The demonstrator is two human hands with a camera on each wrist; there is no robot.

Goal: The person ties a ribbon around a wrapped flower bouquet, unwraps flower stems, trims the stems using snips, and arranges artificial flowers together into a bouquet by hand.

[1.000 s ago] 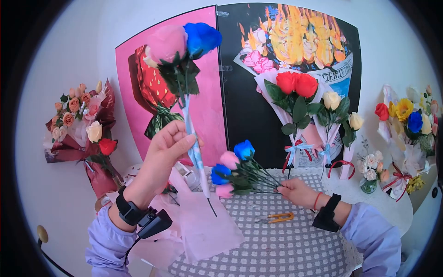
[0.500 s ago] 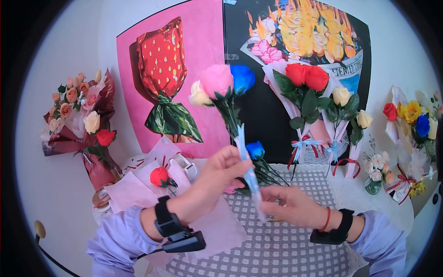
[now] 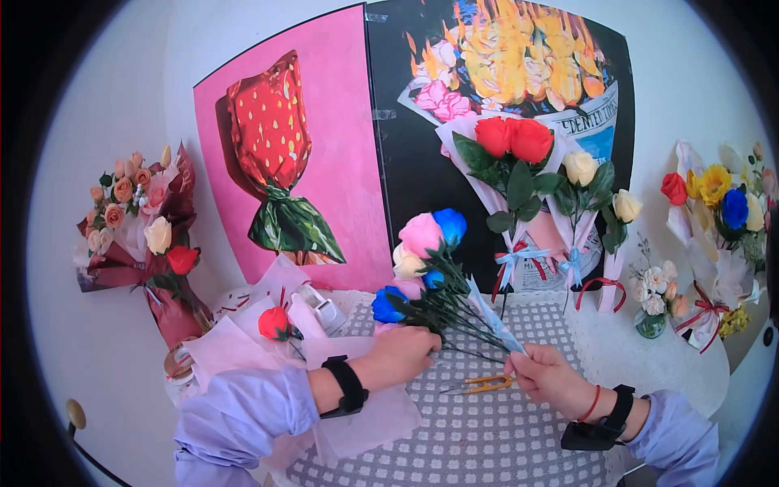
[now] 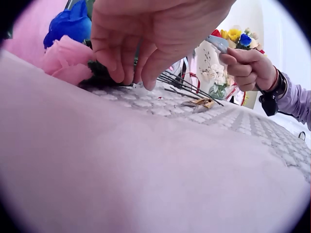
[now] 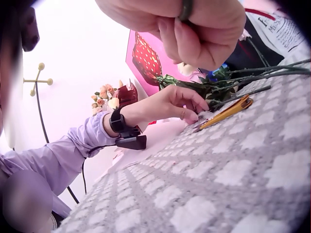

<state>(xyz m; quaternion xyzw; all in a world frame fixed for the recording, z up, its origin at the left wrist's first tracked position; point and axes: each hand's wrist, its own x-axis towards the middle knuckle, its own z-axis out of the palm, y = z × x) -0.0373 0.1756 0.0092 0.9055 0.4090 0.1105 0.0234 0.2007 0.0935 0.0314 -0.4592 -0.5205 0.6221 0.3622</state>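
Note:
My right hand (image 3: pixel 552 380) grips the wrapped lower end (image 3: pixel 495 321) of a bunch with a pink rose (image 3: pixel 421 235), a blue rose (image 3: pixel 449 226) and a cream rose. That bunch tilts up to the left, over loose stems with a blue rose (image 3: pixel 389 304) and pink roses lying on the table. In the left wrist view the light blue wrap (image 4: pixel 219 43) shows at the right hand (image 4: pixel 250 70). My left hand (image 3: pixel 398 355) is low over the table beside the loose flowers' leaves, its fingers (image 4: pixel 127 58) bent downward and thumb apart, at dark green leaves.
Yellow-handled snips (image 3: pixel 487 384) lie between the hands. Pink wrapping sheets (image 3: pixel 365 414), a single red rose (image 3: pixel 274 323) and a white tape dispenser (image 3: pixel 324 312) are at the left. Wrapped bouquets stand at the back and both sides; two pictures stand behind.
The wrapped bunch has passed from my left hand to my right and come down over the loose flowers. My left hand has let go and lowered towards the table.

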